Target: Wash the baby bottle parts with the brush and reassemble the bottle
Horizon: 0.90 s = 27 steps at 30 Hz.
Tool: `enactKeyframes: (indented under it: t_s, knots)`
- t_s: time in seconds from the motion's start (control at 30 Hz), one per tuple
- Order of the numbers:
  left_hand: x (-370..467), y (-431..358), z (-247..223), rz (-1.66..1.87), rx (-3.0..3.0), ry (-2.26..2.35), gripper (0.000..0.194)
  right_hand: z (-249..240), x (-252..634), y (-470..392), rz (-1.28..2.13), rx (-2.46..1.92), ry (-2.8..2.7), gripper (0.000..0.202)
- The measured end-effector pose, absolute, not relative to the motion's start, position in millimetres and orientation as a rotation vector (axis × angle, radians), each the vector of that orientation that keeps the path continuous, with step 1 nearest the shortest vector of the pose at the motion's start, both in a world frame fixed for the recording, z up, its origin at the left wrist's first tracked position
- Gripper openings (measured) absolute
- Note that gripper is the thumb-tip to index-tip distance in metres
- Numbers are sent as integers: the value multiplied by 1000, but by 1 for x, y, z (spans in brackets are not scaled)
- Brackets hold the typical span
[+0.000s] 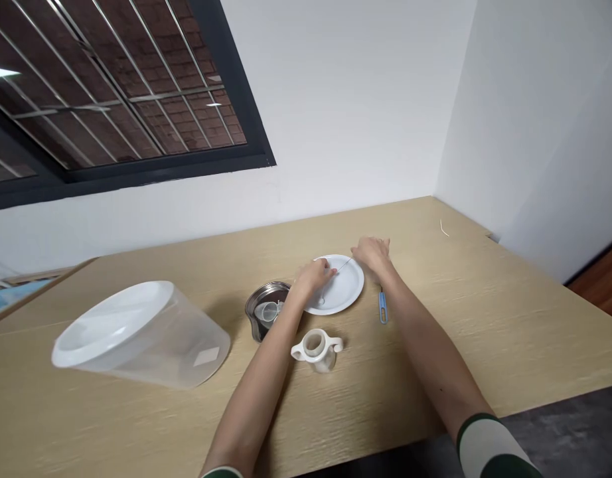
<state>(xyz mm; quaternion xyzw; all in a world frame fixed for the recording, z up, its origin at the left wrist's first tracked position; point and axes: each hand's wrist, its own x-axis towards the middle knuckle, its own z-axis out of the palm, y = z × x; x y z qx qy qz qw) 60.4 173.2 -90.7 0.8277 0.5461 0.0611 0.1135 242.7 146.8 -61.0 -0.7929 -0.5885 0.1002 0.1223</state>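
Observation:
A thin, thread-like strand (345, 265) runs taut between my two hands over a white plate (342, 297). My left hand (312, 275) pinches one end above the plate's left side. At the plate's upper right, my right hand (372, 251) is closed around the other end, its fingers partly turned away. Below my left fingers, a thin looped piece rests on the plate; whether it belongs to the strand I cannot tell. A blue-handled tool (383, 308) lies right of the plate, its far end hidden by my right hand. Nearer me stands a white two-handled cup (324, 360).
Left of the plate, a kidney-shaped metal dish (253, 317) holds clear round pieces, partly behind my left forearm. A large translucent plastic bin (151, 338) lies at the left of the wooden table (376, 398). A thin white bent piece (443, 229) lies far right, near the wall.

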Motion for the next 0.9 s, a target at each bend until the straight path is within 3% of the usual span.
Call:
enactKeyframes:
  t_s: [0.33,0.47,0.7,0.9]
  knots:
    - [66,172,-89,335,2351,1476,15,-67,229,152,320,-2354,-1673,31]
    - [55,176,-83,397,2252,1426,24,-68,227,154,312,-2337,-1640,32]
    - [26,174,-73,536,1923,1015,58,-46,232,146,268,-2197,-1635,31]
    - [15,172,-64,475,1929,840,52,-1,249,113,31,-1448,-1486,29]
